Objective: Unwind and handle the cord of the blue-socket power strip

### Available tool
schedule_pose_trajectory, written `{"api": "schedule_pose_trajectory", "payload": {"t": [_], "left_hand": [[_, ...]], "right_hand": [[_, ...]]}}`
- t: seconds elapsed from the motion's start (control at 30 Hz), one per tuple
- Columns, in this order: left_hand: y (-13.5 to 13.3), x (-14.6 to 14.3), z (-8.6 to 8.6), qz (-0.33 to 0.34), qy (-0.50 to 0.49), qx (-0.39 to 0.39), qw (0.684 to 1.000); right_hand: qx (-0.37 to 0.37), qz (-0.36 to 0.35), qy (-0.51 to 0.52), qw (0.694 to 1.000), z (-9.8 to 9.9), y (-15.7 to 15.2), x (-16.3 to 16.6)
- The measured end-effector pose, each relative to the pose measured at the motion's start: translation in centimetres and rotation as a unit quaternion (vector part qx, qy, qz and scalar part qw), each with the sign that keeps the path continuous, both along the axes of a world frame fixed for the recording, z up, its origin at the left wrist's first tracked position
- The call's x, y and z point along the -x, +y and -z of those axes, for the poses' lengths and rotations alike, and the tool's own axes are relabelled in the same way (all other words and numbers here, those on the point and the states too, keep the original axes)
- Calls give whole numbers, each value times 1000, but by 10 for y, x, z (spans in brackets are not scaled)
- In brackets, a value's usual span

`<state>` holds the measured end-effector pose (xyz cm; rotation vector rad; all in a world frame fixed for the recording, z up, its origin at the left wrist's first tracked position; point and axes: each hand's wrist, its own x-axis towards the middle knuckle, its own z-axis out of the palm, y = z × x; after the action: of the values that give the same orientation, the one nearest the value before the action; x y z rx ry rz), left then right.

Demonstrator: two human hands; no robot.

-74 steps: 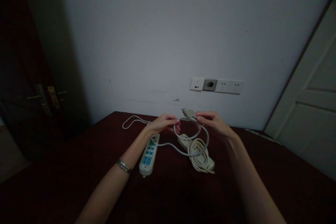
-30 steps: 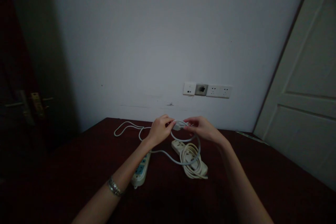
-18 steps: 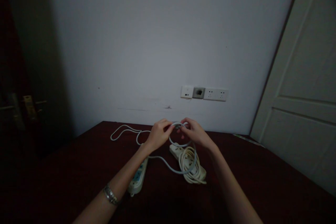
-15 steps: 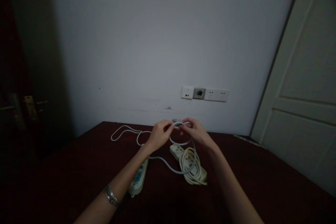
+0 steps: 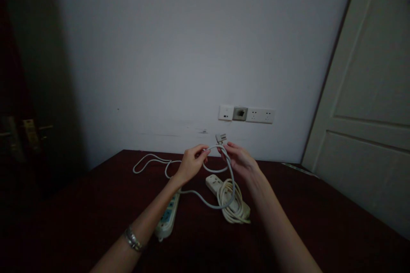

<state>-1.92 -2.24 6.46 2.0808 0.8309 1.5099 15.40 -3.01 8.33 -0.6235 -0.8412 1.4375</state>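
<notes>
My left hand [image 5: 189, 165] and my right hand [image 5: 241, 161] are raised over a dark red table [image 5: 80, 217], both pinching a grey-white cable [image 5: 221, 206] that hangs in a loop between them. The cable's plug [image 5: 221, 138] sticks up above my right fingers. The cable leads from a white power strip with blue sockets [image 5: 166, 221], which lies on the table under my left forearm. A second, cream power strip with its cord coiled on top [image 5: 231, 201] lies under my right wrist.
A slack length of cable [image 5: 147, 161] lies at the table's far edge. Wall sockets [image 5: 246, 114] are set in the white wall behind. A pale door [image 5: 368, 106] stands at right and a dark door with a brass handle [image 5: 25, 132] at left.
Both hands came closer together on the cable and the loop tightened. The plug dipped between the fingers and now sticks up above my right hand. The view has shifted slightly right.
</notes>
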Motion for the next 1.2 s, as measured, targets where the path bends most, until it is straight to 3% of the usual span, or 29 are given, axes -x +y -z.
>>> {"api": "schedule_pose_trajectory", "payload": {"t": [0.2,0.37,0.47,0.57,0.67,0.8,0.93,1.2], "left_hand": [[-1,-1,0,22,-13,12,1000],[0,4,-2,94,2,42,995],[-1,6,-2,158,11,81,984],[-5,4,-1,225,12,143,964],[-12,-1,1,278,55,179,942],[-20,-14,6,223,57,141,963],[-21,-21,6,180,14,117,977],[-12,-6,3,282,70,197,936]], "right_hand": [[14,11,47,999,0,2,-1],[-19,-89,9,996,-3,-3,-7],[-48,-104,-20,993,-5,-6,-10],[-68,-69,-56,994,-3,-4,-11],[-77,23,-85,993,0,2,-14],[-77,126,-57,987,2,6,-18],[-66,153,10,986,-2,5,-28],[-40,152,65,985,-2,11,-72]]}}
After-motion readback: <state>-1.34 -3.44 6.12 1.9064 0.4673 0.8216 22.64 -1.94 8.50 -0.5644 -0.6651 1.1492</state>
